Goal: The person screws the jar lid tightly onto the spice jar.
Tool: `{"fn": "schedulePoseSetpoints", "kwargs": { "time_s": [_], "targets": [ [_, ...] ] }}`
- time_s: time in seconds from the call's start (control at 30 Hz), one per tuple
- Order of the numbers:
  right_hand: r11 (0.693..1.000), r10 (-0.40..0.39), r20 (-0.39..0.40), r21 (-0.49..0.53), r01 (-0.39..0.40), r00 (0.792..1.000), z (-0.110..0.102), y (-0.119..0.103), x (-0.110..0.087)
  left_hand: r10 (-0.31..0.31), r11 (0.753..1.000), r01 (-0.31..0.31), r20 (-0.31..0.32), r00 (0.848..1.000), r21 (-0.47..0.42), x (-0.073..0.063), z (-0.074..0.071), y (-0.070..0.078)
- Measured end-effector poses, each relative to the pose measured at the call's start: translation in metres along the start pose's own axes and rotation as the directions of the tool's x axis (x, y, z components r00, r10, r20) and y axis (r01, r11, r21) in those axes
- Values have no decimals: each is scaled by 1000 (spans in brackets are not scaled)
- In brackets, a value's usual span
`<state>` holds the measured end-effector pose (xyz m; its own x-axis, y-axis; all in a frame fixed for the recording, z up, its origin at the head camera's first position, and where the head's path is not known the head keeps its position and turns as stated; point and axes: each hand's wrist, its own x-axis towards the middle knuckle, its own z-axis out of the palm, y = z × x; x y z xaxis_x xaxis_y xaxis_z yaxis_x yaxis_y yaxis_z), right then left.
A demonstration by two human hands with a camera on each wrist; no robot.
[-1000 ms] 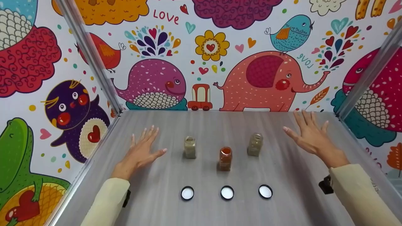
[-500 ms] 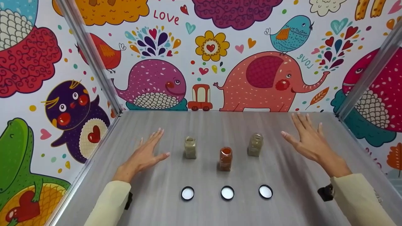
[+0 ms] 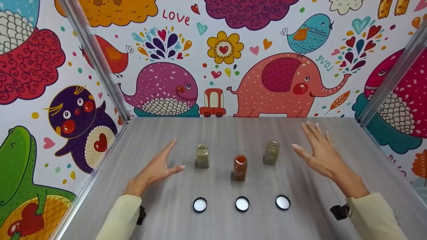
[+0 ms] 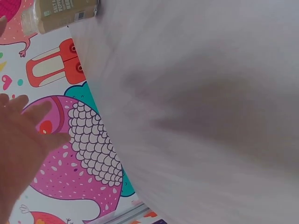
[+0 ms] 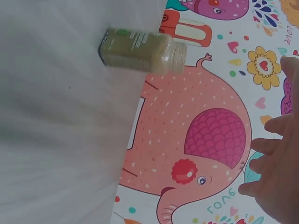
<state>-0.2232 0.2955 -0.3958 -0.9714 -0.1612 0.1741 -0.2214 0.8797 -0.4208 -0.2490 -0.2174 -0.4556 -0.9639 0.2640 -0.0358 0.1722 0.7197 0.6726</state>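
The left hand point(image 3: 156, 170) and the right hand point(image 3: 319, 158) are loose, fingers out, beside the left green jar point(image 3: 202, 157) and the right green jar point(image 3: 272, 154). On the tabletop point(image 3: 227, 133), an orange jar point(image 3: 240, 169) stands closer to the near edge, and three lids point(image 3: 242, 203) lie even closer.

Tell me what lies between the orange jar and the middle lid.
Nothing: the head view shows only bare table between the orange jar and the middle lid.

Pale cream sleeves point(image 3: 120, 216), long and plain; beside each sleeve's cuff point(image 3: 130, 200), a small, blocky black device point(image 3: 339, 212).
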Motion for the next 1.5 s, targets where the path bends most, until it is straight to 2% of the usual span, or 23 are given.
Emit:
{"fn": "schedulePoseSetpoints", "kwargs": {
  "time_s": [0.23, 0.4, 0.53, 0.73, 1.2, 1.3, 1.5],
  "targets": [
    [999, -42, -21, 9, 42, 999, 7, -15, -5, 25, 996, -28, -30, 999, -85, 0, 8, -3],
    [999, -40, -25, 24, 41, 999, 14, -24, -11, 30, 990, -36, -44, 999, -138, 1, 16, 0],
    [996, -77, -82, 42, 80, 994, 21, -29, -17, 29, 984, -37, -48, 998, -172, 3, 22, 1],
    [979, -152, -187, 110, 174, 971, 33, -37, -24, 21, 979, -28, -35, 999, -201, 4, 26, -1],
    [936, -130, -221, 294, 193, 967, 58, -63, -38, 23, 936, -35, -39, 999, -351, 11, 41, -5],
    [928, -117, -197, 326, 178, 973, 63, -69, -42, 16, 931, -24, -25, 1000, -365, 13, 44, -5],
    [913, -130, -222, 353, 204, 966, 75, -81, -43, 14, 929, -20, -19, 1000, -369, 18, 51, -4]
  ]
}}
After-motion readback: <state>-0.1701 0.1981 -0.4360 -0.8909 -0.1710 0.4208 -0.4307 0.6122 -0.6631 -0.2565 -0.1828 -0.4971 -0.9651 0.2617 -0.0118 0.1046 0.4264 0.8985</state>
